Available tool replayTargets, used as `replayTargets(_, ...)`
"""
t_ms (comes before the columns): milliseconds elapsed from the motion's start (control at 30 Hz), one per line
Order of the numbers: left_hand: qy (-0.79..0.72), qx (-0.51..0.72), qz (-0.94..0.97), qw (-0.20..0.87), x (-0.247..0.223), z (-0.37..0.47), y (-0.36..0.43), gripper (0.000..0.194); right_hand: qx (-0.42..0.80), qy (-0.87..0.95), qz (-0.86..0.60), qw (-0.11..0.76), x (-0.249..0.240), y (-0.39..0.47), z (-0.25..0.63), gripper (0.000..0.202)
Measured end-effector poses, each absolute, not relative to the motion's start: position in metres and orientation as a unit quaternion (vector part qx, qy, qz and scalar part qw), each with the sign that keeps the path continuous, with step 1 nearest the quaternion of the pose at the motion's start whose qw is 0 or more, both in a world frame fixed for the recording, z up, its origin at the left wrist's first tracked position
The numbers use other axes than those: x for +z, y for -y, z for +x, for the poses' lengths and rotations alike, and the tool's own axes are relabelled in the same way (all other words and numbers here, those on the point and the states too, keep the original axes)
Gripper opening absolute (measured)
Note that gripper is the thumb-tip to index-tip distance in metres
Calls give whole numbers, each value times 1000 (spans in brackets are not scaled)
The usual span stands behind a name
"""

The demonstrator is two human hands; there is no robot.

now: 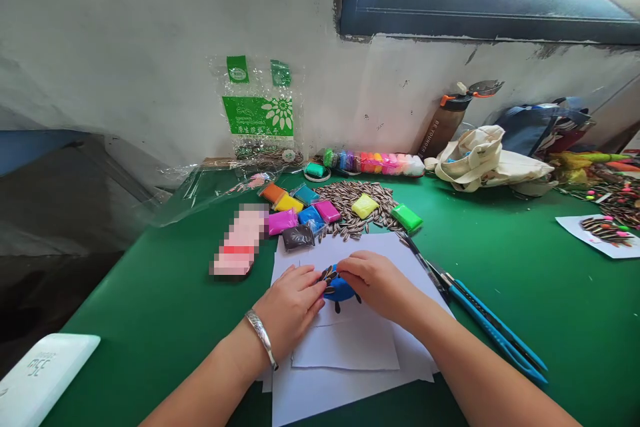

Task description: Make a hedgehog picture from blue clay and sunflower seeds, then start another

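Note:
On white paper (pixel 345 347) sits a flattened lump of blue modelling clay (pixel 341 289) with several dark striped sunflower seeds (pixel 329 273) stuck into its top and edges. My left hand (pixel 295 303), a silver bracelet on its wrist, lies with fingers stretched out along the clay's left side, fingertips touching it. From the right, my right hand (pixel 376 283) reaches in with thumb and fingers pressed together at the clay's upper edge. Whatever is between those fingertips is hidden. Beyond both hands spreads a pile of loose sunflower seeds (pixel 345 197).
Packets of coloured clay, one black (pixel 299 237), lie behind the paper. Blue tweezers (pixel 493 327) and a dark pen (pixel 423 260) rest at right. A pink blurred object (pixel 240 240) is left, a white device (pixel 45 380) front left. A brown bottle (pixel 443 123) leans on the wall.

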State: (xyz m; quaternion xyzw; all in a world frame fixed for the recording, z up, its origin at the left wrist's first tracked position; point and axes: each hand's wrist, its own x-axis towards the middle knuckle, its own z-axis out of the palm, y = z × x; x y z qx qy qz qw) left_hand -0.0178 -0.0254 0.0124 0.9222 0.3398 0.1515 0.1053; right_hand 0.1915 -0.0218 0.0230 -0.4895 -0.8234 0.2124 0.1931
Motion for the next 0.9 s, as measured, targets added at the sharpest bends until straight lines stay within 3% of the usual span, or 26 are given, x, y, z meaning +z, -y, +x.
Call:
replayTargets(100,-346,178,917,89,12,-18,25,27,216,812,-495,222,23,22,190,19)
replayTargets(300,-384,247,888,59,5,-13,22,23,240,805,-507,193,23,21,187,21)
replayTargets(900,-423,224,874,84,-4,-5,27,18,170,805,-552,135,8,22,184,11)
